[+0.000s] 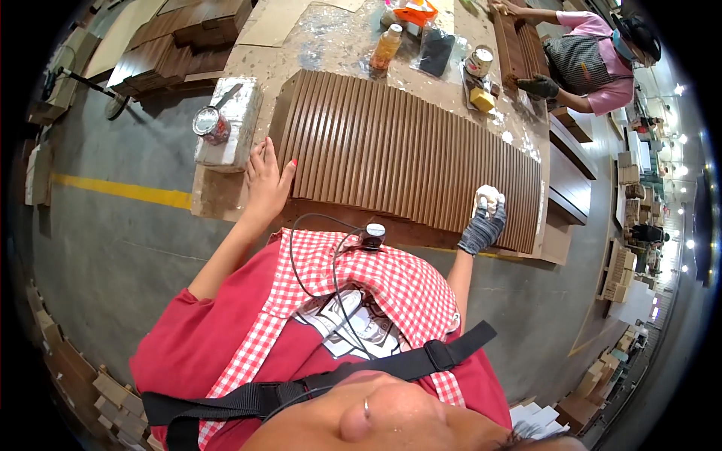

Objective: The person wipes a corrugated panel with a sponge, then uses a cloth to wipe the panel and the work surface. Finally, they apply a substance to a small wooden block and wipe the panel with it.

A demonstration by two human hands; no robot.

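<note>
- Block (pixel 229 139): at the far left of the table (pixel 338 37), we find it pale and spattered, with a tin (pixel 210 125) on its near left part and a flat grey strip across its top.
- Left hand (pixel 265 184): bare, back of the hand toward us, fingers slightly apart. We locate it at the near left corner of the slats, the thumb overlapping that corner. We cannot tell how firmly it presses.
- Slats (pixel 391 150): brown, set side by side in a long ribbed row across the table. We see the row extend rightward from the left hand, past and beneath the right hand.
- Beyond the slats: we note, in order, a bottle (pixel 386 49) of amber liquid, a black pad (pixel 436 51), a can (pixel 479 60) and a yellow sponge (pixel 482 99).
- Right hand (pixel 483 227): grey-gloved, fingers closed on a white rag (pixel 489 197). We place both over the slats, toward their right end and near edge.
- Co-worker (pixel 594 68): at the far right side of the table, we observe one dark-gloved hand beside brown boards (pixel 511 45).
</note>
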